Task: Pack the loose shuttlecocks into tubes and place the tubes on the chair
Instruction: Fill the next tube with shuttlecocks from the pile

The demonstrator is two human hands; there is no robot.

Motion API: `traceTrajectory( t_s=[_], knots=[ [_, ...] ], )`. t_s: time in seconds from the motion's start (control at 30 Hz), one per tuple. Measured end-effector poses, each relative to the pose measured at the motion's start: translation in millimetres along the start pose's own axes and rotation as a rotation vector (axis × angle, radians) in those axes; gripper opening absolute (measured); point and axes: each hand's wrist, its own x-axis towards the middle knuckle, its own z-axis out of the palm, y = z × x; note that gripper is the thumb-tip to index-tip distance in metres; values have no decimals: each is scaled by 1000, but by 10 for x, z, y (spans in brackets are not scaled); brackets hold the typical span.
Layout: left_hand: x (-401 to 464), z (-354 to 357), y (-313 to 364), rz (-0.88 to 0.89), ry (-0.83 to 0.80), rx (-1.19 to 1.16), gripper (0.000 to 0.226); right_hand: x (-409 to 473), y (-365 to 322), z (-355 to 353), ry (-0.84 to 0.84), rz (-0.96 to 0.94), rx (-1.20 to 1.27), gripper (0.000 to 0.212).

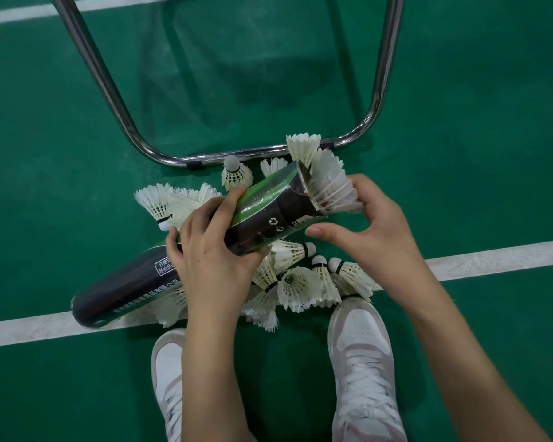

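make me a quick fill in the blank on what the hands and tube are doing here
1. The left hand holds a black and ____ tube.
2. The right hand pushes a shuttlecock into the tube's ____ end.
3. A second tube lies on the ____.
4. The loose shuttlecocks lie in front of two white ____.

Missing words: green; open; floor; shoes

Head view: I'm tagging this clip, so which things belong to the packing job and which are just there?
Part of the job:
- tube, gripped by the left hand
- shuttlecock at its mouth, held by the right hand
- loose shuttlecocks on the floor
- chair frame

Just there:
- white court line
- sneakers
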Motion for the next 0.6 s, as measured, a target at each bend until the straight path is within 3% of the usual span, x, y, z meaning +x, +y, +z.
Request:
traceTrajectory(
  t_s=[0.13, 0.33, 0.6],
  knots=[
    [1, 21, 36, 12, -1, -1, 83, 20, 32, 41, -6, 41, -25, 64],
    [0, 42, 69, 37, 2, -15, 82, 2, -27, 114, -4, -24, -5, 36],
    [-3, 36, 55, 48, -5, -5, 82, 0, -28, 104, -16, -38, 39, 37]
  ],
)
